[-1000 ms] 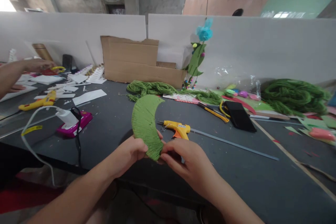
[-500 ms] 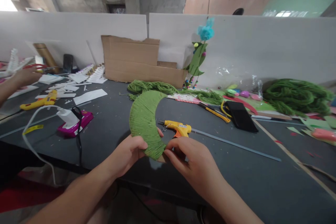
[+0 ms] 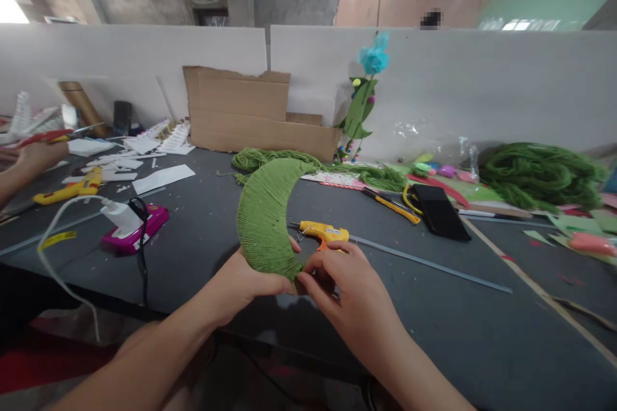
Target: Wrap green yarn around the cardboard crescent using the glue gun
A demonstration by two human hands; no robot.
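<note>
A cardboard crescent (image 3: 265,218) wound with green yarn is held up over the near part of the table. My left hand (image 3: 253,286) is closed around its lower left part, thumb in front and a fingertip showing through the inner curve. At the bottom tip, bare brown cardboard (image 3: 299,286) shows. There my right hand (image 3: 344,286) pinches at the edge of the green yarn, its fingertips touching the crescent; the strand itself is mostly hidden. Just behind my right hand lies a yellow glue gun (image 3: 322,231) with a glue stick (image 3: 429,263) reaching out to the right.
Green yarn (image 3: 270,158) lies behind the crescent, with a bigger heap (image 3: 544,176) at right. A black phone-like object (image 3: 439,210), a magenta power strip (image 3: 137,229) and another yellow glue gun (image 3: 72,187) are around. At far left, another person's hand (image 3: 43,157) holds red-handled scissors.
My left thumb has slid right toward the crescent's lower tip, and the crescent has turned slightly. My right hand keeps pinching at the tip. The other person's hand has shifted.
</note>
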